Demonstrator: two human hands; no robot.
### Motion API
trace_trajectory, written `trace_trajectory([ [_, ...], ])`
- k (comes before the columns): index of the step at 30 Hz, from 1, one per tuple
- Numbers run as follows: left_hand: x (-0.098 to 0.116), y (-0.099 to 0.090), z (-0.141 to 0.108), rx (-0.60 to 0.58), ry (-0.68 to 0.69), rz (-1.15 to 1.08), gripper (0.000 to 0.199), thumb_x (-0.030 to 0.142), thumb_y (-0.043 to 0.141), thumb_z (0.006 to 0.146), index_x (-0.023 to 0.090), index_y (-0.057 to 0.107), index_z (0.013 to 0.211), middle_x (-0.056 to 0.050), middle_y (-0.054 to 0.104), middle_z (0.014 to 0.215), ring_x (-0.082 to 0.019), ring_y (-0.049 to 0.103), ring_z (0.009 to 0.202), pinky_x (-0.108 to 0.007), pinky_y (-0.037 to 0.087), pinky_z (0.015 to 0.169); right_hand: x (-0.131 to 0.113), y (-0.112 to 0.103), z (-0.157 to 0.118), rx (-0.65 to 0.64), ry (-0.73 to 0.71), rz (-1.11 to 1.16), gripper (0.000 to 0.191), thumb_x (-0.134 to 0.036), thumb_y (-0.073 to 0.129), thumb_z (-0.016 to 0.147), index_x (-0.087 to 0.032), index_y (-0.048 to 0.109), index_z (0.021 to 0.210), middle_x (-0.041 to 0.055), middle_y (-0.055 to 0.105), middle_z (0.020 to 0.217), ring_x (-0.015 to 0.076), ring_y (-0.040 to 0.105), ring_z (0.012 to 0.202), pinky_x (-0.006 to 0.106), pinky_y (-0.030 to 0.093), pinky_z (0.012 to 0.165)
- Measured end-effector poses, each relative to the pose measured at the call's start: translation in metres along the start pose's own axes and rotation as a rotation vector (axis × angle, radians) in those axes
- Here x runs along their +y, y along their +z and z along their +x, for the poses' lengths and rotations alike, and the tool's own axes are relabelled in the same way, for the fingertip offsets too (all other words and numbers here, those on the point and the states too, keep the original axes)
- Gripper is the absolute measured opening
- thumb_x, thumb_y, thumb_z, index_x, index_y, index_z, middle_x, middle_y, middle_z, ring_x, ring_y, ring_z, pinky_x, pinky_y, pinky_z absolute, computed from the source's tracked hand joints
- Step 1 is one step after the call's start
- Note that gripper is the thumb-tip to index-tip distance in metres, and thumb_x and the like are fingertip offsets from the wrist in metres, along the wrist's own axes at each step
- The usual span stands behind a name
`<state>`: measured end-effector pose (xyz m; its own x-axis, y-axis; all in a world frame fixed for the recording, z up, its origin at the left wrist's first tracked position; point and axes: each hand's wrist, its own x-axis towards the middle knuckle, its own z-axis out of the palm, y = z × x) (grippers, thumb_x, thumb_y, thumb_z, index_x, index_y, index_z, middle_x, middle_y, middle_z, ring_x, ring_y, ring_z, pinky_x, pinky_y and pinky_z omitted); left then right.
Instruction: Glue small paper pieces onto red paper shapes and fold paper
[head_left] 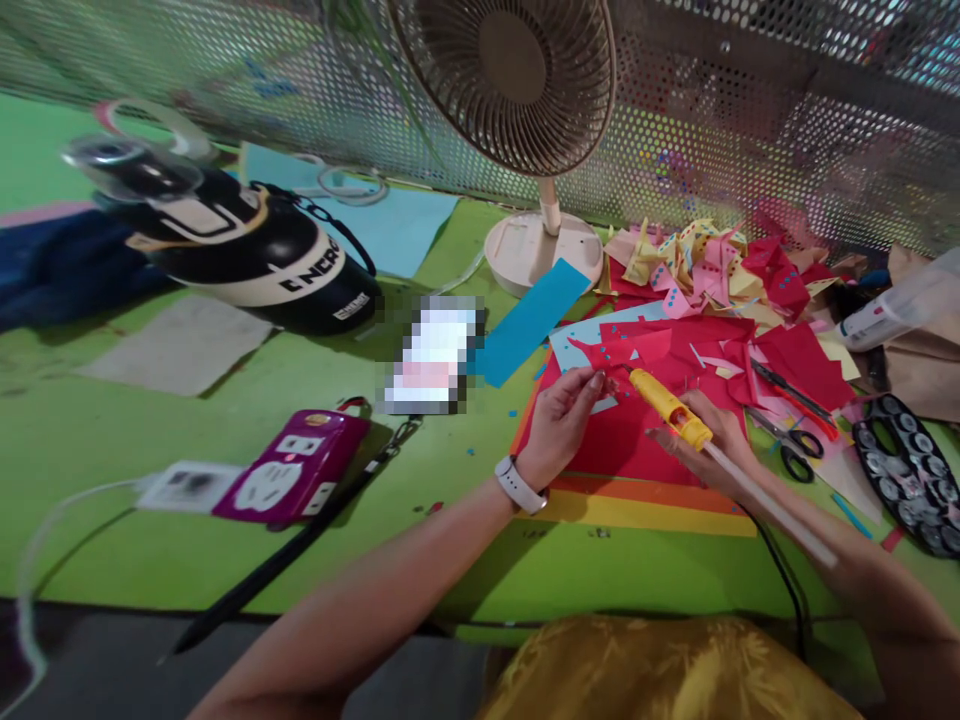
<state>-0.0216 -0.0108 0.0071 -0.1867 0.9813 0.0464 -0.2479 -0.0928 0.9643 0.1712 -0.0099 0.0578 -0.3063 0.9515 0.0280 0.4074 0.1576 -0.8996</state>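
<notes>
My right hand (pixel 712 440) is closed around a yellow hot glue gun (pixel 667 405), with a long whitish glue stick (pixel 772 505) sticking out of its back end toward my forearm. The gun's tip points left, close to the fingers of my left hand (pixel 562 415). Thumb and forefinger of that hand are pinched together over red paper (pixel 619 450); whatever small thing sits between them is too small to make out. A white band (pixel 520 487) circles my left wrist. Beneath both hands lie red sheets, with orange and yellow sheets (pixel 660 508) under them.
Folded paper pieces (pixel 705 260) heap at the back right. Scissors (pixel 795 445), a cutter (pixel 795 395) and a black tray (pixel 907 470) lie right. A fan (pixel 517 60) stands behind a blue strip (pixel 532 325). Leftward are a phone (pixel 431 350), a purple power strip (pixel 292 465) and a black bottle (pixel 255 250).
</notes>
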Motion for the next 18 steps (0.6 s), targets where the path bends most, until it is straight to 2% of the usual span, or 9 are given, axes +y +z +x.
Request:
trace_trajectory([
  [4,-0.003,-0.002,0.002,0.033,-0.048,-0.067,0.029,0.047,0.073,0.076,0.019,0.07,0.082,-0.002,0.07,0.079,-0.014,0.065,0.074,-0.028,0.054,0.077,0.0,-0.033,-0.009,0.129,-0.237,-0.392,0.03,-0.046,0.069,0.076,-0.022,0.052,0.078,-0.0014,0.054,0.065,0.0127,0.051,0.051,0.025,0.037,0.05],
  [8,-0.006,-0.004,0.005,0.079,-0.108,-0.14,0.028,0.045,0.076,0.074,0.019,0.07,0.086,-0.002,0.071,0.083,-0.013,0.066,0.075,-0.028,0.056,0.075,0.031,-0.083,-0.038,0.259,-0.219,-0.676,0.03,-0.045,0.065,0.079,-0.02,0.056,0.094,0.0057,0.065,0.082,0.0193,0.063,0.066,0.029,0.046,0.059],
  [12,-0.007,-0.006,0.008,0.12,-0.138,-0.147,0.028,0.043,0.076,0.073,0.019,0.069,0.086,-0.002,0.071,0.083,-0.013,0.067,0.074,-0.028,0.056,0.073,0.073,-0.135,-0.08,0.434,0.037,-0.904,0.033,-0.046,0.066,0.074,-0.021,0.058,0.094,0.0091,0.069,0.087,0.0239,0.066,0.072,0.033,0.048,0.061],
  [14,-0.007,-0.007,0.01,0.123,-0.12,-0.158,0.026,0.042,0.076,0.073,0.019,0.069,0.085,-0.002,0.071,0.081,-0.013,0.067,0.075,-0.029,0.057,0.074,0.091,-0.159,-0.1,0.471,0.225,-1.009,0.032,-0.046,0.067,0.071,-0.024,0.06,0.093,0.0115,0.07,0.086,0.0254,0.067,0.075,0.034,0.046,0.06],
  [15,-0.008,-0.007,0.011,0.122,-0.109,-0.166,0.026,0.042,0.076,0.073,0.02,0.069,0.084,-0.001,0.071,0.08,-0.013,0.067,0.075,-0.029,0.057,0.074,0.099,-0.17,-0.109,0.429,0.299,-1.03,0.032,-0.049,0.069,0.07,-0.026,0.061,0.091,0.0138,0.07,0.087,0.0251,0.067,0.075,0.034,0.046,0.058],
  [18,-0.009,-0.009,0.013,0.116,-0.089,-0.181,0.024,0.04,0.076,0.073,0.02,0.069,0.084,-0.001,0.071,0.078,-0.014,0.068,0.075,-0.03,0.056,0.074,0.117,-0.194,-0.131,0.535,0.396,-1.08,0.037,-0.055,0.072,0.064,-0.026,0.062,0.086,0.0159,0.069,0.085,0.0282,0.067,0.072,0.038,0.045,0.057],
])
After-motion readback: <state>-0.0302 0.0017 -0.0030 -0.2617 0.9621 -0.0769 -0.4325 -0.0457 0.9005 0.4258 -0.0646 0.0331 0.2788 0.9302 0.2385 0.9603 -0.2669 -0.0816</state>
